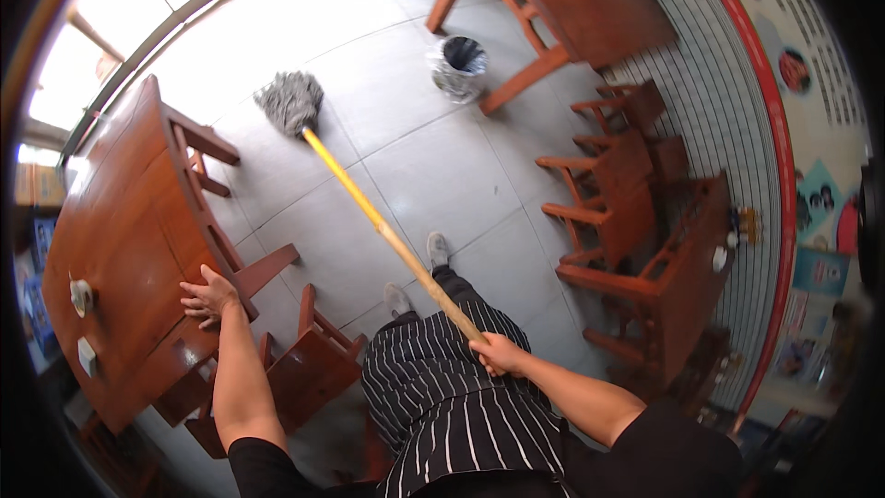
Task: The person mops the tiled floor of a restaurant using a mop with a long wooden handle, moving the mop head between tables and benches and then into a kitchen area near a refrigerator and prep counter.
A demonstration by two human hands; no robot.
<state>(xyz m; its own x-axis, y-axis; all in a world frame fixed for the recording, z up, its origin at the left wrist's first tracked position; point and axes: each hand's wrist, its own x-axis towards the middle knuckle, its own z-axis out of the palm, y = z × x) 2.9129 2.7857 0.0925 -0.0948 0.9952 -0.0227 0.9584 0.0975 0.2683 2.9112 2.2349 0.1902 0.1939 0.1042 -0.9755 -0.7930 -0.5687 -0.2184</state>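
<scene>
My right hand (499, 354) is closed around the bamboo-coloured end of a mop's handle, close to my striped apron (452, 406). From there the mop (367, 207) slants away to the upper left, its shaft turning yellow toward the far end. Its grey stringy head (291, 103) lies on the tiled floor. At the left, my left hand (210, 296) has its fingers spread at the near edge of a reddish-brown wooden table (129, 249), seemingly resting on the top. A small round pot-like item (81, 297) and a white box-shaped item (88, 357) sit on that table.
A bin (459, 68) with a clear liner stands by another wooden table (581, 0) at the upper right. Wooden stools (618, 194) crowd the right wall beside a third table (691, 286). A wooden chair (313, 369) is close at my left. Grey floor tiles (433, 166) lie between.
</scene>
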